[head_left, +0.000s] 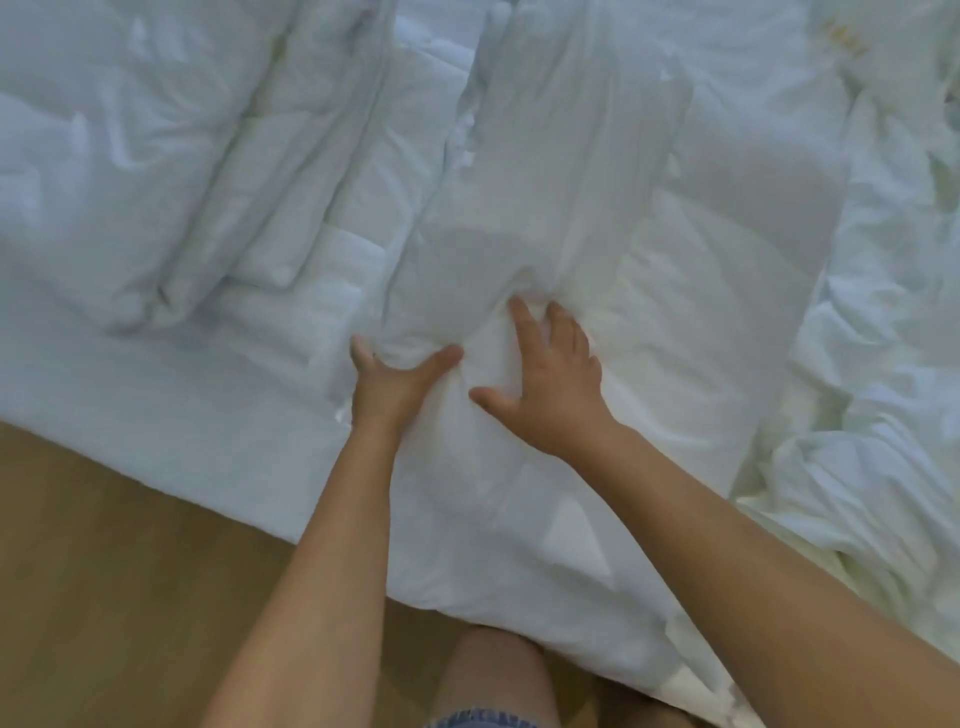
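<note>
A long white sheet (561, 171) lies folded in a strip across the white bed, running away from me. My left hand (392, 382) grips a bunch of its near end between thumb and fingers; the fingertips are buried in the cloth. Just to the right, my right hand (550, 384) lies flat on the same cloth with fingers spread and straight, the fingertips sinking into a fold. Fabric is puckered between the two hands.
A folded white duvet or pillow (119, 171) lies at the left of the bed. Crumpled white bedding (883, 364) is heaped at the right. The mattress edge (171, 431) runs diagonally above a wooden floor (114, 582). My bare knee (493, 670) is close to the bed.
</note>
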